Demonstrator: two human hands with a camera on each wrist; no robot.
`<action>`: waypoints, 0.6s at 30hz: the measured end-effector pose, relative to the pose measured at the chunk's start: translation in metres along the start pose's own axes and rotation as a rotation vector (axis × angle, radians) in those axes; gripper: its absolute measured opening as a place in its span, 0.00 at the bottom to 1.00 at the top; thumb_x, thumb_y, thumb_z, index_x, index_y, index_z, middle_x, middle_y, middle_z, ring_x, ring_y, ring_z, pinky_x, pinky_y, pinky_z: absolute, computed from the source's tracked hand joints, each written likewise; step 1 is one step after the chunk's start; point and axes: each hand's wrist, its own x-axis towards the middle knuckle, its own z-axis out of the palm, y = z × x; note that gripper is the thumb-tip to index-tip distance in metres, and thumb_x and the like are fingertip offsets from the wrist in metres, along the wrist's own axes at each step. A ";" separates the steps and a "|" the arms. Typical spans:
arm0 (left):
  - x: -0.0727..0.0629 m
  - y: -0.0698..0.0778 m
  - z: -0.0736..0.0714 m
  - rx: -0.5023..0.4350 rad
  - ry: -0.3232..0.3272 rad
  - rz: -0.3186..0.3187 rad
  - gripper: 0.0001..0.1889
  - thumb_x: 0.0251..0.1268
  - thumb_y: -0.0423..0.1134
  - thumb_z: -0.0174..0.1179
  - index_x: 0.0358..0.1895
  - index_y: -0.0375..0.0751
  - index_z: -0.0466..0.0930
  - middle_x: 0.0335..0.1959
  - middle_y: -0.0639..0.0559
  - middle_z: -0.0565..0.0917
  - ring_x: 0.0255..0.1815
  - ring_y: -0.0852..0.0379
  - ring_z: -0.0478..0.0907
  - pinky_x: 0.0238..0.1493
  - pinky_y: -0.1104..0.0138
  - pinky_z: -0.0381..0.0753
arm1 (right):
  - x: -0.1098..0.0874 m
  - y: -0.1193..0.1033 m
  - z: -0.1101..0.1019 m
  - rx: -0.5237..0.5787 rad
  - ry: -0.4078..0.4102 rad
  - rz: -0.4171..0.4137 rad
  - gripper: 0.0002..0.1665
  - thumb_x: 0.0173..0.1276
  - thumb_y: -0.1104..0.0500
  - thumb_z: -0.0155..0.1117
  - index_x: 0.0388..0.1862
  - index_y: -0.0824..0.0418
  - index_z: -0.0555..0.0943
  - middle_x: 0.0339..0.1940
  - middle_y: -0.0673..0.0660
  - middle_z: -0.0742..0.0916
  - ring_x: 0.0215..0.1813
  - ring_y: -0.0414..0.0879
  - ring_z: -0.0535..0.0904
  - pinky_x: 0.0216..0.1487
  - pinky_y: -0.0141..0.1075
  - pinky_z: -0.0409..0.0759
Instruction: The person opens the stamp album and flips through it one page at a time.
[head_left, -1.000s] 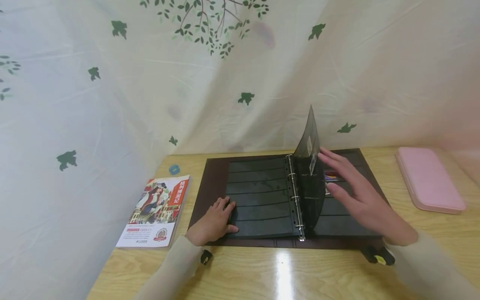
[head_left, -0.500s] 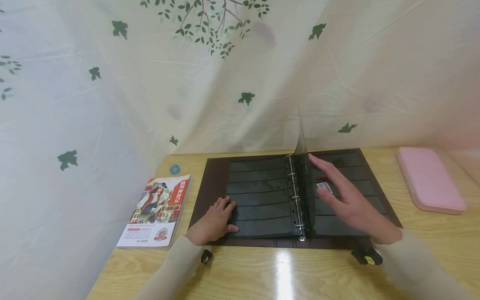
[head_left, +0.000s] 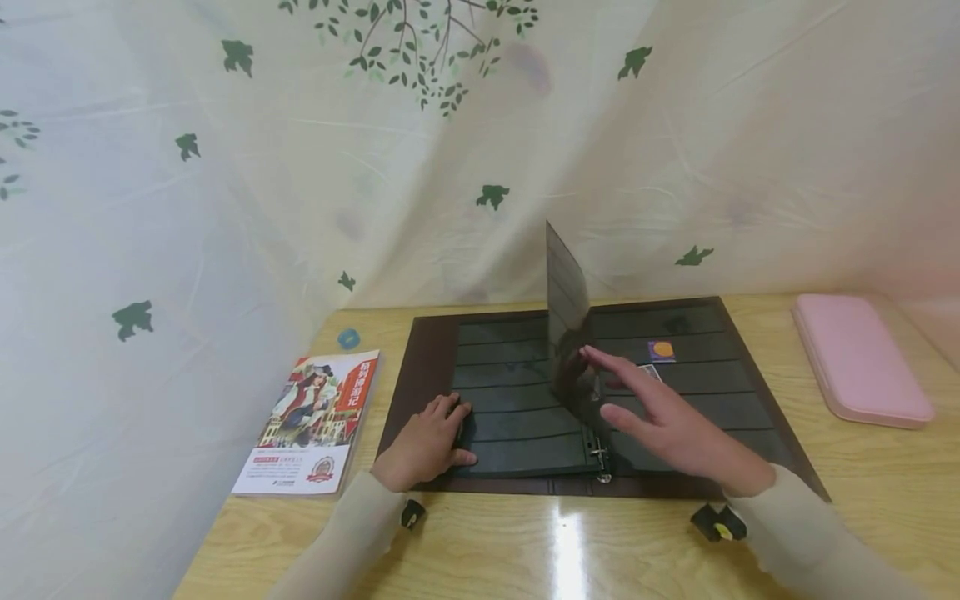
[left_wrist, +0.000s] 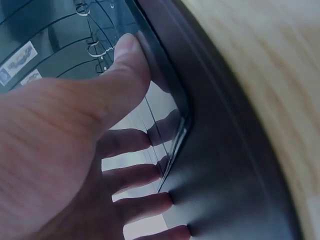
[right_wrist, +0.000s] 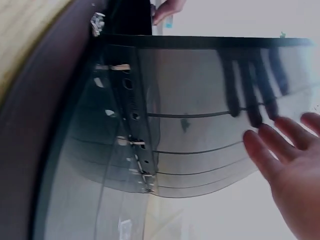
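A stamp album (head_left: pixel 401 392) with a dark red cover and black pocket pages lies open on the table. One black page (head_left: pixel 567 292) stands up from the metal rings, leaning left. My right hand (head_left: pixel 675 429) has its fingers extended, with the fingertips against this page's right side; the page mirrors them in the right wrist view. On the left pages rests my left hand (head_left: pixel 427 442); in the left wrist view its thumb (left_wrist: pixel 127 52) lies at the pages' edge and its other fingers touch the cover. A purple-and-orange stamp (head_left: pixel 662 351) and a partly hidden pale stamp (head_left: pixel 650 372) sit on the right page.
An illustrated book (head_left: pixel 307 425) lies left of the album, with a small blue ring-shaped object (head_left: pixel 348 338) behind it. A pink case (head_left: pixel 858 358) is at the right. Printed fabric (head_left: pixel 480 150) hangs behind the wooden table (head_left: pixel 480 550).
The raised page has swung from the right, past upright, to lean left. My right hand has moved left with it, uncovering stamps on the right page. My left hand has stayed in place.
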 end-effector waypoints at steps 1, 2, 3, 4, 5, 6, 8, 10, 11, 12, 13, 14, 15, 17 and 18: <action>0.000 0.000 0.000 0.005 0.008 0.001 0.41 0.56 0.61 0.61 0.68 0.39 0.65 0.68 0.37 0.63 0.67 0.39 0.61 0.55 0.45 0.70 | -0.001 0.001 0.002 -0.005 -0.017 0.011 0.35 0.73 0.59 0.53 0.75 0.49 0.55 0.73 0.50 0.63 0.64 0.58 0.68 0.56 0.59 0.67; 0.000 0.000 0.000 0.006 0.015 0.003 0.41 0.55 0.62 0.61 0.67 0.39 0.65 0.67 0.37 0.63 0.66 0.40 0.61 0.54 0.44 0.70 | -0.001 0.001 0.003 -0.012 -0.033 0.024 0.35 0.73 0.57 0.54 0.75 0.49 0.55 0.73 0.50 0.64 0.65 0.57 0.67 0.57 0.58 0.66; 0.000 0.000 0.000 0.005 0.021 0.005 0.41 0.55 0.62 0.61 0.67 0.39 0.65 0.67 0.37 0.63 0.66 0.40 0.61 0.53 0.44 0.70 | -0.002 0.002 0.005 -0.018 -0.049 0.039 0.34 0.73 0.56 0.54 0.75 0.48 0.56 0.72 0.50 0.64 0.66 0.56 0.65 0.59 0.58 0.65; -0.001 -0.001 0.001 0.005 0.024 0.007 0.41 0.55 0.62 0.61 0.67 0.40 0.65 0.67 0.37 0.63 0.66 0.40 0.62 0.53 0.44 0.70 | -0.003 0.003 0.006 -0.026 -0.063 0.058 0.34 0.73 0.54 0.54 0.75 0.47 0.56 0.72 0.49 0.64 0.67 0.55 0.64 0.60 0.57 0.64; -0.001 -0.001 0.001 0.001 0.027 0.009 0.41 0.55 0.61 0.61 0.67 0.40 0.65 0.67 0.38 0.63 0.66 0.41 0.62 0.53 0.43 0.70 | -0.003 0.003 0.008 -0.030 -0.073 0.072 0.34 0.73 0.52 0.55 0.75 0.47 0.57 0.72 0.49 0.64 0.68 0.54 0.64 0.61 0.56 0.64; -0.001 -0.002 0.002 -0.001 0.030 0.012 0.41 0.55 0.61 0.61 0.67 0.40 0.65 0.67 0.38 0.63 0.66 0.41 0.62 0.53 0.43 0.70 | -0.004 0.003 0.010 -0.033 -0.081 0.085 0.34 0.73 0.51 0.55 0.74 0.47 0.57 0.72 0.49 0.64 0.68 0.53 0.63 0.61 0.56 0.63; -0.001 -0.003 0.003 -0.014 0.039 0.020 0.41 0.55 0.61 0.62 0.67 0.40 0.65 0.67 0.38 0.64 0.65 0.41 0.62 0.53 0.42 0.69 | -0.004 0.004 0.013 -0.040 -0.094 0.098 0.34 0.72 0.49 0.55 0.74 0.48 0.59 0.72 0.49 0.64 0.69 0.50 0.60 0.62 0.55 0.62; 0.000 -0.006 0.004 -0.030 0.044 0.030 0.41 0.55 0.61 0.62 0.67 0.40 0.65 0.67 0.38 0.64 0.64 0.41 0.63 0.53 0.42 0.68 | -0.004 0.006 0.017 -0.045 -0.107 0.099 0.32 0.72 0.47 0.55 0.73 0.50 0.62 0.72 0.48 0.64 0.70 0.49 0.60 0.62 0.54 0.63; 0.000 -0.008 0.004 -0.037 0.042 0.034 0.41 0.55 0.61 0.62 0.67 0.40 0.65 0.67 0.39 0.64 0.64 0.41 0.63 0.54 0.42 0.67 | -0.004 0.006 0.018 -0.044 -0.117 0.097 0.32 0.72 0.46 0.55 0.72 0.51 0.64 0.72 0.48 0.64 0.70 0.49 0.59 0.62 0.54 0.63; 0.000 -0.010 0.004 -0.050 0.035 0.037 0.41 0.55 0.61 0.62 0.68 0.41 0.65 0.67 0.39 0.63 0.64 0.40 0.62 0.54 0.41 0.66 | -0.003 0.007 0.020 -0.048 -0.129 0.096 0.31 0.72 0.46 0.55 0.71 0.52 0.65 0.72 0.47 0.64 0.70 0.48 0.59 0.62 0.53 0.64; 0.000 -0.012 0.004 -0.069 0.022 0.042 0.40 0.57 0.60 0.62 0.68 0.41 0.65 0.67 0.39 0.63 0.65 0.40 0.62 0.55 0.41 0.65 | -0.003 0.008 0.021 -0.058 -0.143 0.095 0.30 0.72 0.45 0.54 0.70 0.53 0.67 0.72 0.47 0.64 0.71 0.48 0.58 0.61 0.53 0.64; 0.001 -0.015 0.003 -0.086 0.014 0.049 0.38 0.59 0.59 0.61 0.68 0.41 0.65 0.67 0.40 0.63 0.65 0.40 0.62 0.55 0.41 0.65 | -0.003 0.008 0.022 -0.070 -0.160 0.095 0.30 0.72 0.44 0.54 0.69 0.53 0.69 0.72 0.47 0.64 0.71 0.48 0.58 0.61 0.53 0.65; 0.001 -0.018 0.002 -0.113 0.012 0.051 0.36 0.61 0.56 0.61 0.68 0.41 0.65 0.67 0.40 0.64 0.65 0.41 0.62 0.56 0.41 0.65 | -0.003 0.009 0.024 -0.082 -0.174 0.095 0.29 0.72 0.43 0.53 0.67 0.54 0.70 0.72 0.47 0.65 0.71 0.48 0.58 0.61 0.52 0.65; 0.003 -0.024 -0.004 -0.189 0.028 0.061 0.30 0.66 0.48 0.58 0.67 0.38 0.65 0.65 0.40 0.66 0.64 0.42 0.64 0.58 0.44 0.65 | -0.003 0.009 0.025 -0.102 -0.200 0.095 0.29 0.72 0.42 0.52 0.65 0.55 0.73 0.72 0.48 0.66 0.71 0.48 0.58 0.61 0.52 0.65; 0.005 -0.027 -0.007 -0.226 0.047 0.060 0.27 0.68 0.44 0.57 0.67 0.37 0.65 0.64 0.40 0.68 0.64 0.43 0.65 0.59 0.46 0.65 | -0.003 0.010 0.026 -0.115 -0.213 0.093 0.29 0.72 0.42 0.52 0.65 0.56 0.73 0.71 0.49 0.66 0.71 0.49 0.58 0.61 0.52 0.65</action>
